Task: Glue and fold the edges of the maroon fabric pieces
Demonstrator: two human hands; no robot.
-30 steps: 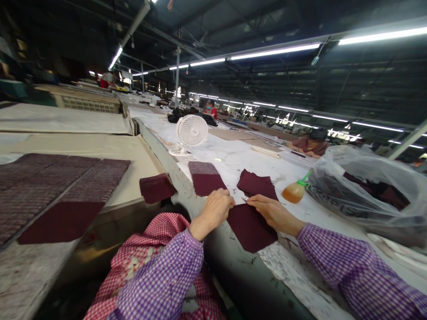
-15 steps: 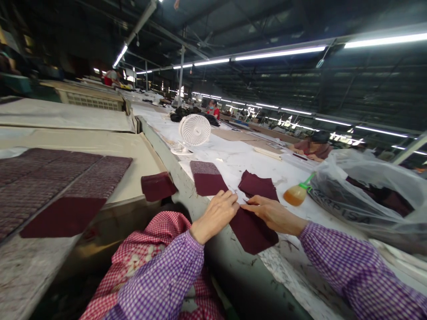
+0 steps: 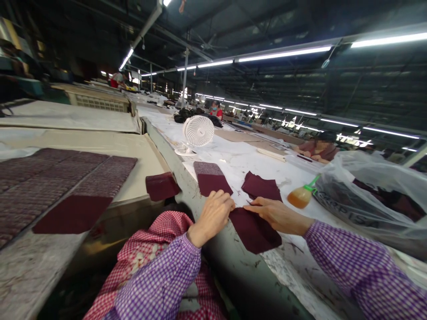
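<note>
A maroon fabric piece lies at the near edge of the white-covered table, partly over the edge. My left hand is closed at its upper left corner, fingers curled and pinching the cloth edge. Along the upper edge, my right hand rests with its fingers stretched out, touching the cloth. Just beyond my hands are a small maroon stack and a maroon piece with a greyish speckled end. What lies under my fingertips is partly hidden.
A white fan stands farther back. To the right are an amber bottle with a green spout and a clear plastic bag. Speckled maroon panels and a folded maroon piece lie left. Another person sits across the table.
The gap between my hands has widened slightly, my left hand shifting left along the cloth edge. The view has turned a little to the left. The fabric pieces stay in place.
</note>
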